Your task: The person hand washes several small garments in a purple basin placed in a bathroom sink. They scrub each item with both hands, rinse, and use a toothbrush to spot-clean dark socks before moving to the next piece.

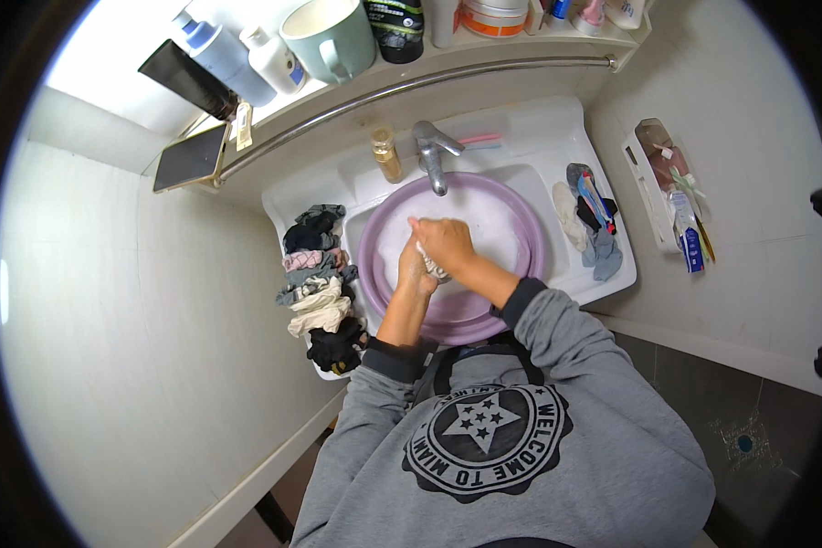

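Both of my hands are pressed together over a purple plastic basin (536, 236) that stands in the white sink and holds cloudy, sudsy water (479, 216). Between the palms is a bunched, light-coloured wet cloth (433, 264), likely a sock, mostly hidden by the fingers. My left hand (411, 264) grips it from the left side. My right hand (446, 241) closes over it from above and the right. Suds cling to the left wrist. A chrome faucet (433, 154) reaches over the basin's far rim.
Crumpled socks (318, 301) line the sink's left ledge; more socks (592, 219) lie on the right ledge. A glass bottle (385, 156) stands beside the faucet. Above are a metal rail (411, 83), a phone (192, 159) and a mug (332, 41). A wall-mounted holder (657, 185) hangs right.
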